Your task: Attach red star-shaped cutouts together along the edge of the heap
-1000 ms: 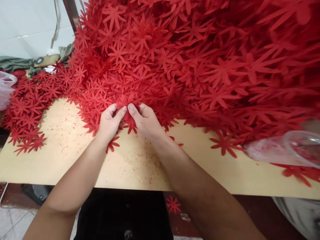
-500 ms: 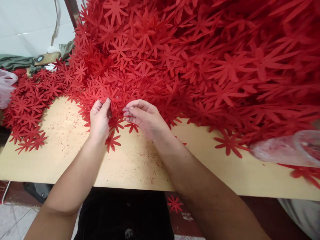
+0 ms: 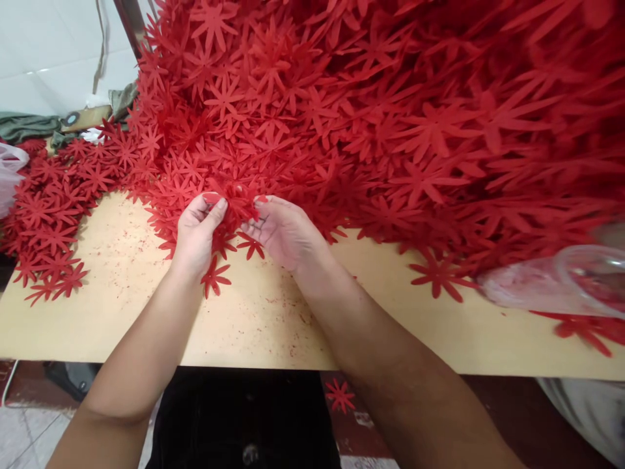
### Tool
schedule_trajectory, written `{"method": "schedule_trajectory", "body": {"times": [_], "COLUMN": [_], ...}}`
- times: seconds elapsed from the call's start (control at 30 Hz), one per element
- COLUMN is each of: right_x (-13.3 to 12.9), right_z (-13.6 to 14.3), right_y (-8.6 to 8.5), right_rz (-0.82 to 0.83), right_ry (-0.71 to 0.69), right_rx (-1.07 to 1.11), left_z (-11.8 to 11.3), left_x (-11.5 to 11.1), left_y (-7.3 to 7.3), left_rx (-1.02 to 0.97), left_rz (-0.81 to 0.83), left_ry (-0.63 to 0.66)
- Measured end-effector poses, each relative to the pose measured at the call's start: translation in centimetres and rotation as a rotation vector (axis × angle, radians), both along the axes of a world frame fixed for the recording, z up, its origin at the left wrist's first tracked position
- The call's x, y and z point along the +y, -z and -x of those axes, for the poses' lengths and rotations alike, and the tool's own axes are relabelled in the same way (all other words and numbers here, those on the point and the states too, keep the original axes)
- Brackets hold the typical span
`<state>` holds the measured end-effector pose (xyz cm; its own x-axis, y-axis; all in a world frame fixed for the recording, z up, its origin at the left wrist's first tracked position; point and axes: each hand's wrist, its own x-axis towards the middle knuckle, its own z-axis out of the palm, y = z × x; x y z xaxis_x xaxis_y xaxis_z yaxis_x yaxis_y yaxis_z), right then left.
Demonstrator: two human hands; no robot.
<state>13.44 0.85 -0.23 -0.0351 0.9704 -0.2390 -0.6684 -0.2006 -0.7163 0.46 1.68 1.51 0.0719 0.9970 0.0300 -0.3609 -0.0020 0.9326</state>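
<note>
Between thumb and fingers, my left hand pinches a small bunch of red flower-shaped cutouts with long narrow petals. My right hand is closed on the right side of the same bunch, a petal lying over its fingertips. How many layers are held cannot be made out. A large heap of the same red cutouts rises just behind both hands. Beneath my wrists, single loose cutouts lie on the pale tabletop.
A smaller pile of red cutouts spreads over the table's left side, beside a whitish plastic bag. At right a clear plastic container lies on its side. One cutout is below the table edge. Green cloth lies at back left.
My right hand has come up against the bunch and closed on its petals; before, its fingers were apart from it. The bunch now stands out more between both hands. The view has shifted slightly.
</note>
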Motion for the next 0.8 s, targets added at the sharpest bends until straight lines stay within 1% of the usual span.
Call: {"method": "schedule_trajectory", "body": {"times": [0.1, 0.17, 0.37, 0.43, 0.6, 0.7, 0.8], "right_x": [0.33, 0.45, 0.21, 0.25, 0.58, 0.55, 0.47], "right_z": [-0.36, -0.49, -0.05, -0.03, -0.19, -0.1, -0.04], "right_y": [0.25, 0.27, -0.27, -0.26, -0.1, -0.13, 0.07], "right_rz": [0.024, 0.026, 0.011, 0.001, -0.014, -0.06, -0.148], "right_ry": [0.121, 0.162, 0.104, 0.114, 0.181, 0.186, 0.261], "right_rx": [-0.034, -0.046, 0.012, -0.009, -0.138, -0.275, -0.448], "left_z": [0.24, 0.44, 0.84, 0.9, 0.78, 0.56, 0.37], "left_x": [0.14, 0.28, 0.58, 0.65, 0.71, 0.57, 0.33], "left_y": [-0.41, -0.55, -0.4, -0.32, -0.2, -0.1, 0.0], "left_rx": [-0.039, -0.058, -0.018, -0.013, 0.051, 0.087, 0.081], "left_rz": [-0.003, 0.004, 0.069, 0.081, 0.05, 0.03, 0.063], "left_ry": [-0.029, -0.048, -0.065, -0.088, -0.118, -0.085, -0.037]}}
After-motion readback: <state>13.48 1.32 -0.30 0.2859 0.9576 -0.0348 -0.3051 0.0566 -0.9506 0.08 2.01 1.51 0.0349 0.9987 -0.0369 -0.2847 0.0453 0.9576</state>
